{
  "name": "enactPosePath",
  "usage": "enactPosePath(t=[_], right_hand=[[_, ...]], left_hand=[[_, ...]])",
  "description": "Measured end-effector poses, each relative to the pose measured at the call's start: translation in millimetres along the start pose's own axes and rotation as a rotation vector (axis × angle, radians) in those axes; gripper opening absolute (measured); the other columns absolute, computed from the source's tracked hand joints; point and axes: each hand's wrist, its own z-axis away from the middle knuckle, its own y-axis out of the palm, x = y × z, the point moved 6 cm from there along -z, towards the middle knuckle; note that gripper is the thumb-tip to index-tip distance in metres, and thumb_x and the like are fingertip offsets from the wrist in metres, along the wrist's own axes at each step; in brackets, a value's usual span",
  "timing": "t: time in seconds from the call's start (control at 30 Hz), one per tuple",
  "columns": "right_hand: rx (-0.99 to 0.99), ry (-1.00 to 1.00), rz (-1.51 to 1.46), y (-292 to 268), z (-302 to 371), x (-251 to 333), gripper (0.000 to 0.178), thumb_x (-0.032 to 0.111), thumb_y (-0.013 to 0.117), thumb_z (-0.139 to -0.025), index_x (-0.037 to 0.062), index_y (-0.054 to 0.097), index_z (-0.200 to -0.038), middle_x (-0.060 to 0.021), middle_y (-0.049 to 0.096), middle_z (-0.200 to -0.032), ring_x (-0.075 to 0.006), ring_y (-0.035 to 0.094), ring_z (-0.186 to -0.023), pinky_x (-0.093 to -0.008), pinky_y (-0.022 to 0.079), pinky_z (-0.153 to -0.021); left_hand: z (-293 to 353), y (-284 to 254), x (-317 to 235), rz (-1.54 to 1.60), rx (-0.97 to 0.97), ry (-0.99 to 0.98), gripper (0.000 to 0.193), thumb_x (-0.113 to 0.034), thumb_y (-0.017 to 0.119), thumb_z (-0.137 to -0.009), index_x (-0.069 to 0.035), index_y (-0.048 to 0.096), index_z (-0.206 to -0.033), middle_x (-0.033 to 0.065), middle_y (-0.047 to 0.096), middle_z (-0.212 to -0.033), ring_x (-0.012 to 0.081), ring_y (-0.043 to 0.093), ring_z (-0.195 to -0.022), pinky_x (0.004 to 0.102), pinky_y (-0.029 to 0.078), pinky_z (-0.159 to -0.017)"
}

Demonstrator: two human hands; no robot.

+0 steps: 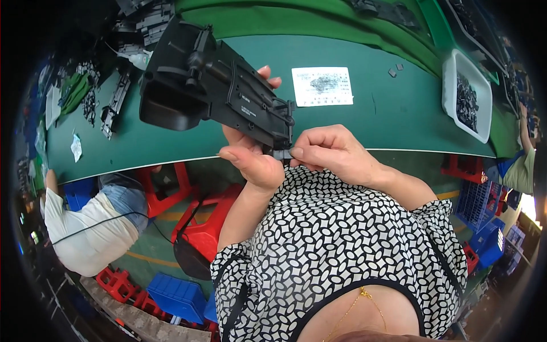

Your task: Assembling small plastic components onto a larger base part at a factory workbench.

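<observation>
A black plastic toy car chassis (245,102), its underside turned up, is held over the table's near edge. My left hand (256,157) grips it from below, with fingertips showing past its far side and the thumb lying along the near side. At the chassis's right end, my right hand (330,149) pinches with thumb and index finger at a small greyish piece (281,154). Most of that piece is hidden by the fingers, and its kind is not clear.
A printed card (323,86) lies on the green table (387,125). Right stands a white bin (484,114) of small black parts; two grey bits (393,72) lie nearer. Black parts (117,102) and a small bottle (138,60) are left. A co-worker (97,228) sits at left.
</observation>
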Motion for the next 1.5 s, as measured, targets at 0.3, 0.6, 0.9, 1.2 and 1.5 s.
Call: enactPosePath(t=[0.3,0.6,0.9,1.2,1.5], right_hand=[[0.029,-0.035,0.015,2,-3,3,0.019,0.013,0.055,-0.086,-0.0028,0.062,-0.081,-0.0045,0.063,-0.081,-0.0081,0.056,-0.077,-0.0237,0.045,-0.072],[0.007,-0.027,0.091,7,-9,2,0.020,0.014,0.055,-0.085,-0.0034,0.063,-0.079,-0.0048,0.064,-0.078,-0.0082,0.057,-0.077,-0.0239,0.046,-0.074],[0.027,-0.109,0.116,6,-8,5,0.020,0.012,0.052,-0.083,-0.0040,0.063,-0.080,-0.0061,0.064,-0.078,-0.0104,0.057,-0.077,-0.0260,0.046,-0.075],[-0.163,-0.350,0.533,-29,19,4,0.024,0.022,0.061,-0.086,-0.0010,0.064,-0.083,-0.0105,0.062,-0.071,-0.0177,0.058,-0.063,-0.0300,0.046,-0.059],[-0.757,-0.661,0.987,-85,82,6,0.008,0.001,0.064,-0.077,-0.0005,0.057,-0.076,-0.0089,0.052,-0.065,-0.0226,0.049,-0.057,-0.0328,0.038,-0.053]], left_hand=[[4,-2,1,-0.083,-0.038,0.009,0.095,-0.078,0.016,-0.080,-0.004,0.023,-0.139,0.0225,0.042,-0.130,0.0281,0.049,-0.111,0.0385,0.039,-0.094],[4,-11,0,-0.095,-0.099,-0.026,0.096,-0.079,0.016,-0.079,-0.004,0.026,-0.138,0.0231,0.043,-0.129,0.0281,0.051,-0.108,0.0372,0.043,-0.088],[5,-11,1,-0.076,-0.160,0.002,0.098,-0.079,0.012,-0.080,-0.001,0.032,-0.136,0.0211,0.048,-0.126,0.0304,0.052,-0.107,0.0404,0.042,-0.093],[-19,-35,14,0.514,-0.033,-0.332,0.084,-0.069,0.030,-0.086,-0.001,0.032,-0.136,0.0251,0.045,-0.127,0.0351,0.054,-0.106,0.0459,0.042,-0.095],[-44,-34,9,0.560,0.017,-0.428,0.070,-0.058,0.024,-0.093,-0.003,0.033,-0.135,0.0233,0.049,-0.123,0.0353,0.055,-0.103,0.0510,0.044,-0.091]])
